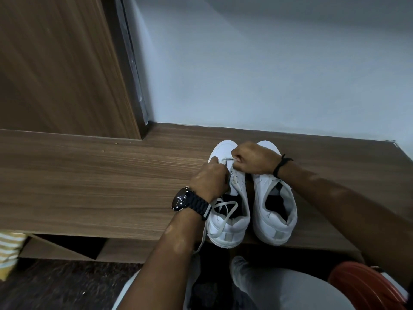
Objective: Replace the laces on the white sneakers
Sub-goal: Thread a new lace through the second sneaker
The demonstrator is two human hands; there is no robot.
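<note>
Presently both hands, left hand (210,177) and right hand (252,158), pinch the lace (223,211) at the lowest eyelets of the left sneaker (232,229) on the worktop (89,175); its slack trails over the heel. Judged early: the right sneaker (277,220) appears laceless

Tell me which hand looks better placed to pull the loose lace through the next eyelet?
Probably the left hand. It grips the left sneaker by its eyelets, and the slack lace trails past its wrist over the shoe's opening. The right hand is busy pinching the lace nearer the toe.
</note>
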